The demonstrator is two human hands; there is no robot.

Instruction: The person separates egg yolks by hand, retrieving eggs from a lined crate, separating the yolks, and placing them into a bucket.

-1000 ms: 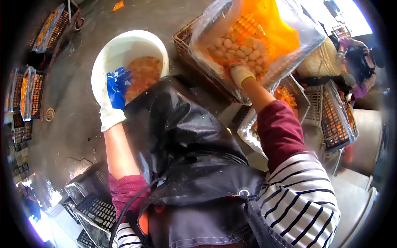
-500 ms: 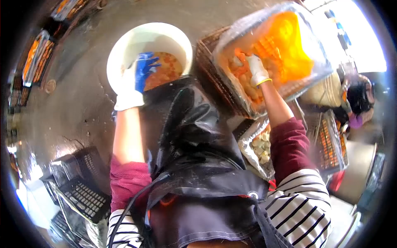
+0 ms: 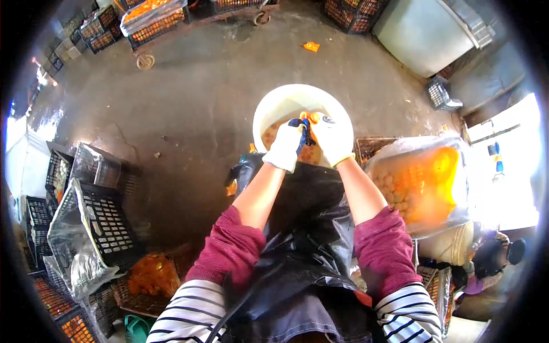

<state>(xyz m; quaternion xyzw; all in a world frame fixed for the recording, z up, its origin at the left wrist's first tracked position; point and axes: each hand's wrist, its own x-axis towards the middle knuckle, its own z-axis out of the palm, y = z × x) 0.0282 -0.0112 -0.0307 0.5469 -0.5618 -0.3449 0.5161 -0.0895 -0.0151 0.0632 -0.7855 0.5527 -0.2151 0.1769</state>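
Both of my gloved hands meet over a white bucket [image 3: 264, 117] with reddish-orange pieces in cloudy liquid inside. My left hand [image 3: 287, 143], in a white glove with blue over the fingers, is closed at a small orange piece [image 3: 309, 116]. From the other side my right hand [image 3: 330, 136], in a white glove with a yellow cuff edge, is also closed on this piece. The fingers cover most of it, so its exact kind is hidden. Right of the bucket stands a plastic-lined crate [image 3: 374, 166] with pale round lumps and bright orange contents.
A black apron [image 3: 309, 200] covers my lap against the bucket. Black crates [image 3: 106, 223] stand at the left, near a crate of orange pieces [image 3: 151, 277]. A wheeled cart [image 3: 200, 27] with loaded crates is at the back. Another person [image 3: 492, 257] is at the far right.
My right hand has left the lined crate and come over the bucket, holding an orange piece. My left hand has met it there. The view has turned toward the left and upward.
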